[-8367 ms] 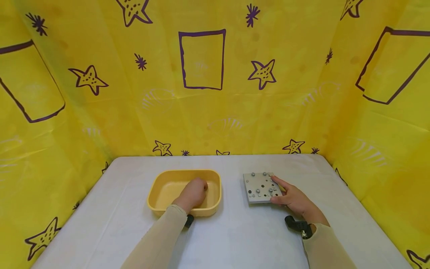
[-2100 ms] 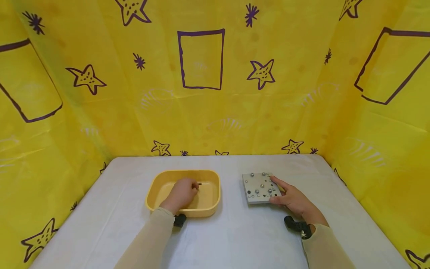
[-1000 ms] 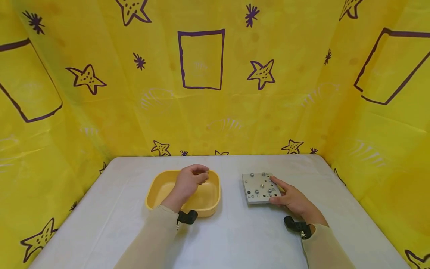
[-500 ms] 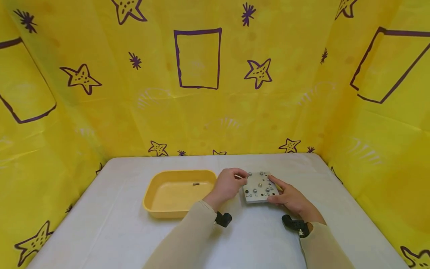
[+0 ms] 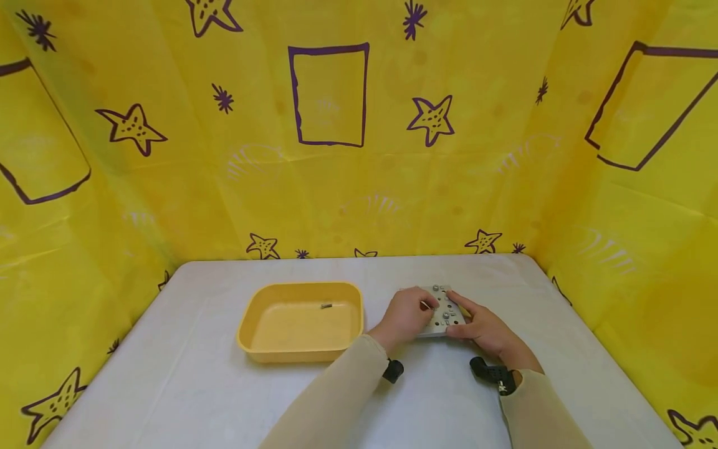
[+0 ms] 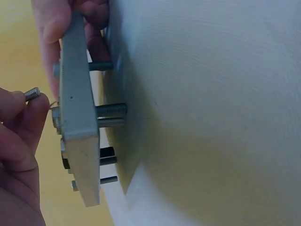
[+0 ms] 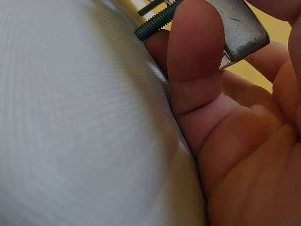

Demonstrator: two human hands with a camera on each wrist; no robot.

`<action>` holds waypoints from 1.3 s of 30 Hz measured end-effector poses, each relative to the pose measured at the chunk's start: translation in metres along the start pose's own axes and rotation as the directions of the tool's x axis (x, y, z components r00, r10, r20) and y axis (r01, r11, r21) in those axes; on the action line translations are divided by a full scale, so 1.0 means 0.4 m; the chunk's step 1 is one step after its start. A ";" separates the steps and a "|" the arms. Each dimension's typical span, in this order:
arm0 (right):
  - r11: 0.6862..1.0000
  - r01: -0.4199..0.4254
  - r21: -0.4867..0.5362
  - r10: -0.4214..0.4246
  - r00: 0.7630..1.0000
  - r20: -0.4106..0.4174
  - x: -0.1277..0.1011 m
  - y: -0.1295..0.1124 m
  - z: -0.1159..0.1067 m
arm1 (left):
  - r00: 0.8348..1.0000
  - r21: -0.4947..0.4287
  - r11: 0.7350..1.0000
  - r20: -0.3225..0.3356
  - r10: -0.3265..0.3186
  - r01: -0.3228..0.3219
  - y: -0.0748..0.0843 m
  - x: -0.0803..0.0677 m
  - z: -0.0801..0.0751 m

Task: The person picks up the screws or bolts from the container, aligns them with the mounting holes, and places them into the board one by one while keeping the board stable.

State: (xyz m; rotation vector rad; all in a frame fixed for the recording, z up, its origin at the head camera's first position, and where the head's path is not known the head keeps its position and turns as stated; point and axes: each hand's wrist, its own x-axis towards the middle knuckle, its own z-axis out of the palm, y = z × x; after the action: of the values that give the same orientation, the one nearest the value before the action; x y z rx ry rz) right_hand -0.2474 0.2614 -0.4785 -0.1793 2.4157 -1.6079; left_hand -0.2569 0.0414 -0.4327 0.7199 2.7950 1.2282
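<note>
A square metal plate (image 5: pixel 442 304) with bolts and holes stands at the table's right half. Its bolt shanks jut out beneath it in the left wrist view, by the plate's edge (image 6: pixel 77 94). My right hand (image 5: pixel 485 330) grips the plate's right edge between thumb and fingers; in the right wrist view a threaded bolt (image 7: pixel 157 22) shows beside a fingertip. My left hand (image 5: pixel 405 315) is over the plate's left part, hiding some of it. Between its thumb and finger it pinches a small screw (image 6: pixel 33 93), threaded end out, just off the plate's top face.
A yellow plastic bin (image 5: pixel 300 357) stands left of the plate, with a few small screws (image 5: pixel 326 306) inside. A white cloth (image 5: pixel 185 374) covers the table. Yellow patterned curtains (image 5: pixel 336 187) rise behind and at both sides.
My left hand has come out of the yellow bin and moved right, over the plate, with a small screw. My right hand keeps its grip on the plate.
</note>
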 end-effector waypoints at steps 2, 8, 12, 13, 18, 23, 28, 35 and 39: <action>1.000 -0.004 0.008 0.004 1.000 0.000 0.000 -0.002 0.001 | 1.000 0.025 0.999 -0.003 0.025 -0.025 -0.003 0.002 0.005; 1.000 -0.009 0.009 0.009 1.000 -0.005 0.001 -0.005 0.002 | 0.997 0.064 0.995 0.000 0.078 -0.077 -0.010 0.003 0.014; 1.000 -0.018 0.016 0.018 1.000 -0.005 0.002 -0.007 0.003 | 0.992 0.122 0.984 0.021 0.126 -0.127 -0.013 0.003 0.015; 1.000 -0.020 0.013 0.020 1.000 -0.005 0.002 -0.007 0.003 | 0.990 0.136 0.981 0.027 0.136 -0.138 -0.014 0.002 0.015; 1.000 -0.026 0.004 0.026 1.000 -0.005 0.002 -0.010 0.003 | 0.983 0.188 0.965 0.045 0.176 -0.182 -0.012 0.000 0.015; 1.000 -0.021 0.000 0.021 1.000 0.002 0.001 -0.009 0.004 | 0.982 0.199 0.962 0.055 0.179 -0.186 -0.010 -0.001 0.016; 1.000 -0.009 -0.006 0.009 1.000 0.003 0.003 -0.004 0.003 | 0.975 0.221 0.950 0.071 0.212 -0.222 -0.012 -0.004 0.017; 1.000 0.005 -0.014 -0.005 1.000 -0.002 0.004 0.001 0.001 | 0.972 0.226 0.946 0.073 0.222 -0.233 -0.012 -0.005 0.019; 1.000 0.010 -0.011 -0.011 1.000 -0.003 0.002 0.002 0.001 | 0.978 0.173 0.962 0.040 0.206 -0.210 -0.006 -0.011 0.018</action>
State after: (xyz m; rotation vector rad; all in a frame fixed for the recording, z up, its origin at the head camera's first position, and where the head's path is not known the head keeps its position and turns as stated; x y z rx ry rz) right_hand -0.2482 0.2613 -0.4796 -0.1919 2.4302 -1.6007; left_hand -0.2528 0.0431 -0.4402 1.0554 2.8972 0.9948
